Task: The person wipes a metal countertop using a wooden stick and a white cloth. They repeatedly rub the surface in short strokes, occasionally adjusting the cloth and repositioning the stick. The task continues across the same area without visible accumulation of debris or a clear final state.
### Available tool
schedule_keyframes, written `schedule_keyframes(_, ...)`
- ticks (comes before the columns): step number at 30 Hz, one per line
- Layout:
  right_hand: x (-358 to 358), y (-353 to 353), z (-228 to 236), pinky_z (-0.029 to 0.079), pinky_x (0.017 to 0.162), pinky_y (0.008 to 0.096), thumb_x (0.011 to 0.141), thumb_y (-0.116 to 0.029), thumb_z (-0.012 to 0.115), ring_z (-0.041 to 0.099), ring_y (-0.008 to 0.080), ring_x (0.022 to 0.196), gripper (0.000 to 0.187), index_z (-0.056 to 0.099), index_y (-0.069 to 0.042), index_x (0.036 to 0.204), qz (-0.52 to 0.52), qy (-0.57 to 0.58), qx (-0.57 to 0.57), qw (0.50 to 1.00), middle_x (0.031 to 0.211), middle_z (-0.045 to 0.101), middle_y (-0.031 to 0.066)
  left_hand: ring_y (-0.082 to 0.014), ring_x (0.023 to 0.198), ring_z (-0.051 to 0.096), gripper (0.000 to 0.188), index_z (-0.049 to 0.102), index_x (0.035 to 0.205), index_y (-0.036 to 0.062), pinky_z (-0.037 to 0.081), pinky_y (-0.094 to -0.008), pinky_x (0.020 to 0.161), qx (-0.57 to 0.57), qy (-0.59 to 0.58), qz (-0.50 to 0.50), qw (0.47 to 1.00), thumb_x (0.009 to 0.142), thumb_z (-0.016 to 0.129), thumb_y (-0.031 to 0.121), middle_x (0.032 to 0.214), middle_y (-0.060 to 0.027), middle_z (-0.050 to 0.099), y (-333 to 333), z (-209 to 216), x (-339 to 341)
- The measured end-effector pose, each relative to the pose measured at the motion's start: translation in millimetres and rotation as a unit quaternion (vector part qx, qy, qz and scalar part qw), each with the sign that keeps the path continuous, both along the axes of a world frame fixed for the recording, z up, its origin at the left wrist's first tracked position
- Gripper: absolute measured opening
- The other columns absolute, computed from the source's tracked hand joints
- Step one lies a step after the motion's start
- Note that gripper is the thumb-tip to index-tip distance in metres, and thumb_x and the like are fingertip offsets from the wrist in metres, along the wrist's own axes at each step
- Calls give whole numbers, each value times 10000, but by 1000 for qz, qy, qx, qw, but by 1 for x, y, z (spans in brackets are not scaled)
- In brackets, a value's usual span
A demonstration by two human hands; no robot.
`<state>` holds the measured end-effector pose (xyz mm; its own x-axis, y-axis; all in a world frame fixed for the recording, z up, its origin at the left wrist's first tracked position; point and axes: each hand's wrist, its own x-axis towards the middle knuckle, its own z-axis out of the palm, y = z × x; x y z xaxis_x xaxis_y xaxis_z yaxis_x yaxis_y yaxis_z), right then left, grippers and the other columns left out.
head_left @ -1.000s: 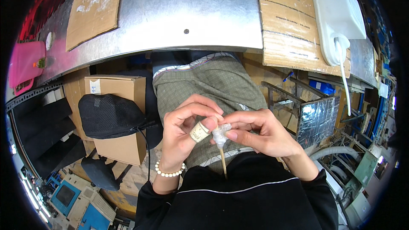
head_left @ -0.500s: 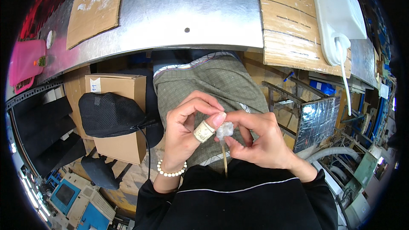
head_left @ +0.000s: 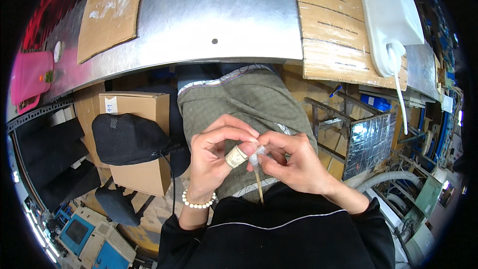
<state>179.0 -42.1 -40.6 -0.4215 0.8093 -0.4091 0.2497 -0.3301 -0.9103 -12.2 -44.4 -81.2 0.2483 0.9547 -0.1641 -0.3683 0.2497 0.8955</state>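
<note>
Over my lap, both hands meet at a small whitish, translucent lump (head_left: 254, 159) on a thin pale stick (head_left: 259, 187) that points down toward my body. My right hand (head_left: 298, 164) pinches the lump between thumb and fingers, hiding part of it. Beside it, my left hand (head_left: 211, 149) is closed, its thumb and fingertips pressed together against the lump's upper edge. Whatever lies between those fingertips is too small to make out. A cream-coloured wrap (head_left: 236, 157) covers the left thumb, and a white bead bracelet (head_left: 198, 204) circles that wrist. Grey-green cloth (head_left: 244, 94) covers my lap.
Ahead runs a metal worktable (head_left: 219, 15) bearing cardboard sheets (head_left: 112, 15) and a white plastic container (head_left: 393, 12) with a spout. A pink plastic bin (head_left: 32, 74) stands far left. Left of my legs, a black mesh bag (head_left: 127, 139) rests against a cardboard box (head_left: 142, 172).
My right hand has shifted slightly left and its fingers have closed further over the lump, so less of it shows. The left fingertips have come closer to the right ones.
</note>
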Motion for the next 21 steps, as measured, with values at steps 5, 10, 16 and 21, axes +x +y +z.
schedule_keyframes(5, -7, -2, -2, 339, 434, 263, 870, -36, 650, 444, 62, 447, 165, 667, -65, 1032, -17, -26, -20, 999, 763, 728, 33, -183, 955, 660, 134, 734, 978, -17, 536, -296, 850, -36, -45, 10, 998, 849, 757, 8, 1037, -133, 667, -7, -13, 1)
schedule_keyframes(10, -13, -8, -4, 420, 465, 313, 870, 11, 629, 571, 179, 492, 192, 669, -67, 1040, -16, -63, 51, 997, 785, 712, 87, -175, 949, 659, 124, 729, 980, -20, 534, -294, 845, -39, -68, -2, 997, 871, 746, 35, 1034, -133, 666, -5, -19, -6)
schedule_keyframes(16, -3, -6, -30, 519, 547, 340, 848, 62, 628, 675, 232, 608, 315, 682, -67, 1130, 7, -39, 187, 982, 831, 708, 135, -164, 950, 643, 126, 706, 979, -14, 524, -296, 856, -74, -86, -20, 993, 938, 688, 104, 1026, -115, 653, -3, -18, -5)
schedule_keyframes(21, 9, 8, -4, 551, 649, 354, 921, -71, 668, 721, 273, 756, 291, 654, -28, 1208, 47, -5, 35, 998, 954, 716, 168, -156, 1007, 615, 136, 683, 1034, -1, 497, -307, 894, -44, -66, -23, 997, 969, 654, 116, 1054, -99, 641, 3, -17, -2)
